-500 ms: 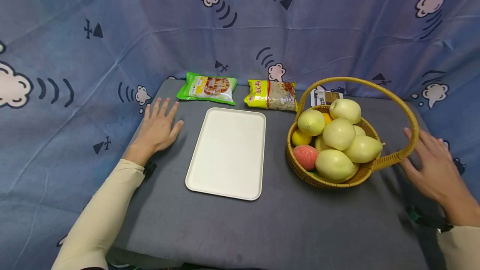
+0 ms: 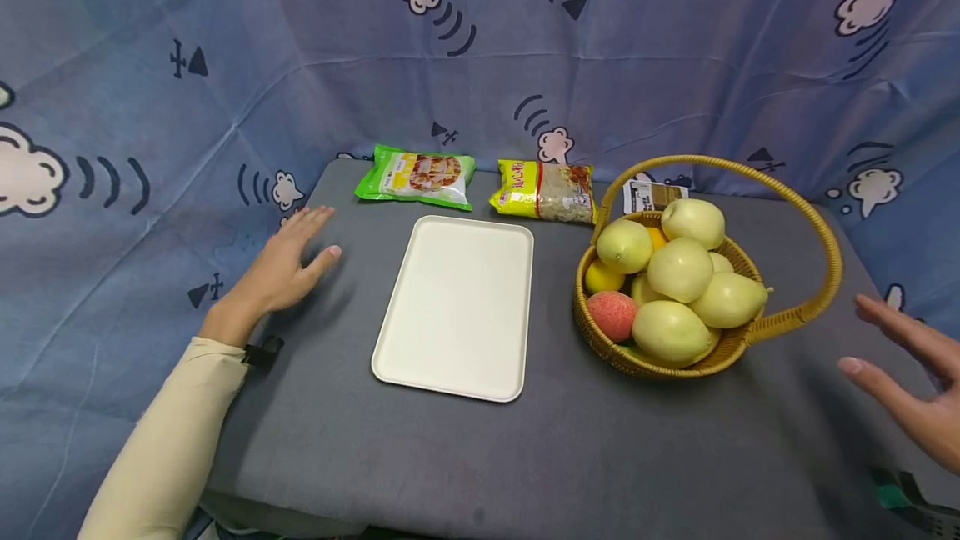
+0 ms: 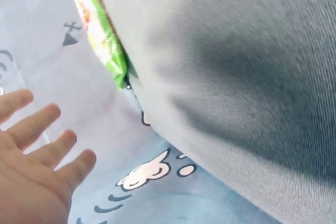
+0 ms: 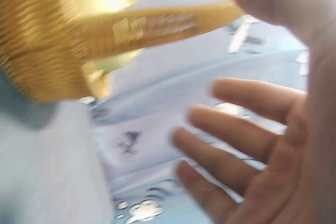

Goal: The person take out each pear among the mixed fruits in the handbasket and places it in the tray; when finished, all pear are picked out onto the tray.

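My left hand hovers over the left edge of the grey table, fingers straight and holding nothing. Nearest to it are a white tray and a green food packet behind. At the right edge, partly out of the head view, my right hand is held with fingers spread, touching nothing. To its left stands a wicker basket with a tall arched handle. It is heaped with pale green fruit, a red fruit and a yellow one. In the right wrist view the basket handle is blurred.
A yellow packet lies at the back, between the green packet and the basket. Behind the basket is a small printed packet. A blue patterned cloth hangs round the back and sides of the table.
My left hand has drawn back to the left. My right hand has moved right, away from the basket handle, and is partly out of the head view. Basket, tray and packets stay put.
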Available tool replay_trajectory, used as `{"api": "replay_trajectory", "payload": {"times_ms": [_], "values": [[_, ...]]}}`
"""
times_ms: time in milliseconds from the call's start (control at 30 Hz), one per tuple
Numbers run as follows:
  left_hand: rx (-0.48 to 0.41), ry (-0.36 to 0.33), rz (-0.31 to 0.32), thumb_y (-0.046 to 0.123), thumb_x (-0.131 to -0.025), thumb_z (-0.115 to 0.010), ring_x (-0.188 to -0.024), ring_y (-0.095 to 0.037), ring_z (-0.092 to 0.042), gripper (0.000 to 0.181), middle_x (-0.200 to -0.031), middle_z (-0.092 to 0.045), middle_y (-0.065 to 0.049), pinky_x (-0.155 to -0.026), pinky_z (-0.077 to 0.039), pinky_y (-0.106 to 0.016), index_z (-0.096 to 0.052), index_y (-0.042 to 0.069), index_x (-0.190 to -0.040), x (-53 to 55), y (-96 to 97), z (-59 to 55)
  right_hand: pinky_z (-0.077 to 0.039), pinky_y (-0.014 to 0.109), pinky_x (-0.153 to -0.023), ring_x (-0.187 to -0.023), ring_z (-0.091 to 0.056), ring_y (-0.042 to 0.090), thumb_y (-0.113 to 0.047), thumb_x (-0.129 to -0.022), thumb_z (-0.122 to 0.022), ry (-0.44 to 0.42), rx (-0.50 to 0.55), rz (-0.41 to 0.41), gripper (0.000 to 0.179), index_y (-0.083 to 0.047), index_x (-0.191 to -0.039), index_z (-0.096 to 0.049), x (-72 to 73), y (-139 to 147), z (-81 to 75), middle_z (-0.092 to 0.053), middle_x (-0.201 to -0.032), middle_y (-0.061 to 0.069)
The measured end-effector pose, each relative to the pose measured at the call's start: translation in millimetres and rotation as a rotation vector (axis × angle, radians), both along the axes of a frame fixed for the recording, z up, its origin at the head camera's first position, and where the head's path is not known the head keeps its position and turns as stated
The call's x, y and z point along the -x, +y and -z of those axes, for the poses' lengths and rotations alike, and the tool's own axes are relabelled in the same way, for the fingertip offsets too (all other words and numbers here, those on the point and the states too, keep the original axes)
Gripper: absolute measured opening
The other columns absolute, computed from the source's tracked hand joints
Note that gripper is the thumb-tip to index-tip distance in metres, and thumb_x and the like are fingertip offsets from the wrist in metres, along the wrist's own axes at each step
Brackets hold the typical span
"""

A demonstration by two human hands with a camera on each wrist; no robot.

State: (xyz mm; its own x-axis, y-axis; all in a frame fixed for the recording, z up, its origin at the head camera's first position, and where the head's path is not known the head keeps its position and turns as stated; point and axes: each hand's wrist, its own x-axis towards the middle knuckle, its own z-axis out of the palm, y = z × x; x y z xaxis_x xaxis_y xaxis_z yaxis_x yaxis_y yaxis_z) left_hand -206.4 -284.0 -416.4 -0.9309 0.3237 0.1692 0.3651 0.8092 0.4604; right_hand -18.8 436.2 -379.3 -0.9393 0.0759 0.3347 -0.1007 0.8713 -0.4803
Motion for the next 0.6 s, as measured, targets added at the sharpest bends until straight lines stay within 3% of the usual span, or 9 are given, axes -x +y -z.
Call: {"api": "replay_trajectory", "payload": {"times_ms": [100,200,333,467,600], "values": [[-0.079,0.012,-0.015,0.036,-0.110,-0.063,-0.163,-0.048,-0.033,0.067,-0.172,-0.044,-0.023,-0.129,-0.026,-0.072,-0.044,0.011,-0.169,-2.3,-1.5,-0.3,-0.009,0.002,-0.121,-0.144,-0.017,-0.031,-0.006,-0.111,-0.062,-0.050,0.016,-0.015,0.066,-0.005,-0.172,-0.035,-11.6,-2,-1.5,-0.040,-0.164,0.043],[-0.172,0.022,-0.016,0.032,-0.107,-0.068,-0.157,-0.047,-0.045,0.063,-0.168,-0.051,-0.021,-0.125,-0.037,-0.069,-0.051,0.015,-0.166,-0.8,4.3,3.9,-0.011,-0.005,-0.113,-0.137,-0.020,-0.034,-0.004,-0.111,-0.062,-0.086,0.039,-0.038,0.073,-0.015,-0.175,-0.029,-23.9,2,-0.7,-0.035,-0.179,0.006],[-0.305,0.006,0.006,0.023,-0.105,-0.073,-0.151,-0.044,-0.053,0.059,-0.163,-0.057,-0.020,-0.121,-0.046,-0.064,-0.058,0.013,-0.161,4.8,16.3,13.4,-0.020,-0.005,-0.111,-0.138,-0.034,-0.028,0.003,-0.108,-0.064,-0.076,0.118,-0.095,0.078,-0.024,-0.174,-0.034,-31.5,0,-2.1,-0.039,-0.160,-0.036],[-0.409,-0.037,0.044,0.017,-0.105,-0.073,-0.149,-0.042,-0.056,0.054,-0.157,-0.062,-0.021,-0.122,-0.047,-0.061,-0.062,0.010,-0.157,14.8,31.4,21.8,-0.027,-0.001,-0.112,-0.136,-0.045,-0.020,0.011,-0.104,-0.065,-0.082,0.191,-0.169,0.074,-0.014,-0.170,-0.042,-33.1,-19,-10.0,-0.048,-0.156,-0.032],[-0.443,-0.085,0.064,0.015,-0.106,-0.072,-0.146,-0.042,-0.057,0.050,-0.154,-0.064,-0.023,-0.122,-0.047,-0.060,-0.064,0.007,-0.154,26.0,44.7,27.6,-0.035,0.003,-0.112,-0.138,-0.051,-0.011,0.017,-0.100,-0.066,-0.060,0.254,-0.232,0.073,-0.006,-0.167,-0.046,-27.6,-45,-21.0,-0.054,-0.158,-0.024]]}}
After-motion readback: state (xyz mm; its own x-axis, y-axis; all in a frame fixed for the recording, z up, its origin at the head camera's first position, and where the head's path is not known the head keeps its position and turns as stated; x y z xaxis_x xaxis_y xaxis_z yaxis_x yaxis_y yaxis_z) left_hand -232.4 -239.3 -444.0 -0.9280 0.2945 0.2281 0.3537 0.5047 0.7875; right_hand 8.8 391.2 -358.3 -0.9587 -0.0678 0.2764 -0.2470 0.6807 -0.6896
